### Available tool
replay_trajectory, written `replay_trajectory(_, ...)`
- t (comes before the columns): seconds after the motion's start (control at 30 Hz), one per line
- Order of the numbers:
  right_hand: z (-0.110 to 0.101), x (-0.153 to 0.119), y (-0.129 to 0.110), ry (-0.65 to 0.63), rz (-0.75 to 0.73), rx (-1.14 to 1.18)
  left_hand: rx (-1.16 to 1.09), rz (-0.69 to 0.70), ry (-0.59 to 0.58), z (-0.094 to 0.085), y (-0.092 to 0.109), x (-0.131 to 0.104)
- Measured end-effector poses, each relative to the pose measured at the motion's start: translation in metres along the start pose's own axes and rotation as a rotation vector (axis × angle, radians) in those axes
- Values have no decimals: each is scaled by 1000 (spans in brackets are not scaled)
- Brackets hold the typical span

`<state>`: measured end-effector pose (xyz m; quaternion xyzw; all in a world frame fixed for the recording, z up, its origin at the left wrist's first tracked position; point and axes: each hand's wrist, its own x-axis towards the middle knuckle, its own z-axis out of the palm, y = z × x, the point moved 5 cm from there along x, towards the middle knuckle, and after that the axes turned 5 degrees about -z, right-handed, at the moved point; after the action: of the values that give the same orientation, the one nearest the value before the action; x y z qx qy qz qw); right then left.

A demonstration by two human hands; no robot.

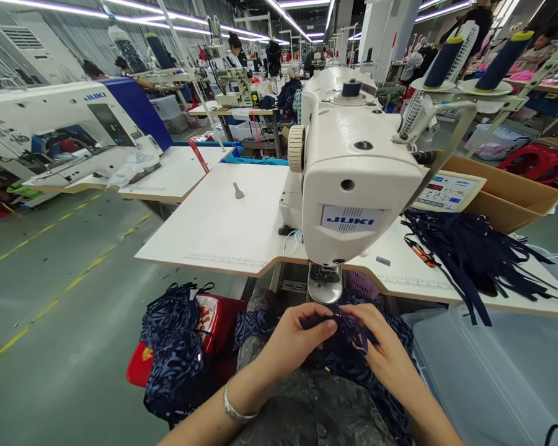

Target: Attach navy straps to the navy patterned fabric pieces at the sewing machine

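Just in front of the sewing machine's small metal plate point(324, 288), my left hand point(296, 339) pinches a dark navy strap or fabric edge between thumb and fingers. Close beside it on the right, my right hand point(376, 339) has its fingers bent round thin navy straps point(353, 331) with a small ring-like piece among them. Patterned navy fabric point(397, 331) hangs below both hands over the lap. Above them stands the white sewing machine head point(348, 186). The fingertips partly hide what they grip.
A pile of navy straps point(478, 254) and orange-handled snips point(422, 254) lie on the right tabletop, near a cardboard box point(506, 186). Patterned garments point(174, 353) drape over a red stool point(223, 328) at left. Clear plastic bins point(497, 365) stand at right.
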<state>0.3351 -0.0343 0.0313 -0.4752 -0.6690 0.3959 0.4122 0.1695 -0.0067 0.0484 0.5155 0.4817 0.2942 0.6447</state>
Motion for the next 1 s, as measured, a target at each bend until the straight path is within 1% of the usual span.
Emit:
replay_trajectory(0.1,0,9,-10,61,-43,39,-65,-50,-45,7,-3,-1)
replay_trajectory(0.2,0,16,-22,126,-23,63,-78,-76,-85,12,-1,-3)
replay_trajectory(0.27,1,20,-25,129,1,78,-74,-83,-103,14,1,-3)
replay_trajectory(0.43,-1,29,-21,72,19,94,-70,-113,-118,14,-3,-4)
replay_trajectory(0.57,-6,34,-12,108,22,54,-101,-142,-112,16,-7,-3)
replay_trajectory(0.63,-11,35,-7,178,26,21,-126,-147,-99,16,-7,-3)
replay_trajectory(0.73,-23,28,0,371,13,-49,-157,-147,-58,13,-6,-3)
replay_trajectory(0.77,-26,24,1,406,1,-64,-161,-143,-41,12,-6,-3)
replay_trajectory(0.8,-27,21,1,397,-15,-68,-161,-137,-27,11,-5,-3)
replay_trajectory(0.83,-26,18,0,344,-32,-58,-157,-128,-17,10,-5,-2)
replay_trajectory(0.93,-12,12,-3,73,-67,41,-131,-69,-7,10,-1,-1)
replay_trajectory(0.97,-7,10,-4,11,-69,80,-115,-39,-4,10,1,0)
replay_trajectory(1.0,-4,10,-5,-20,-64,118,-96,-5,1,11,3,0)
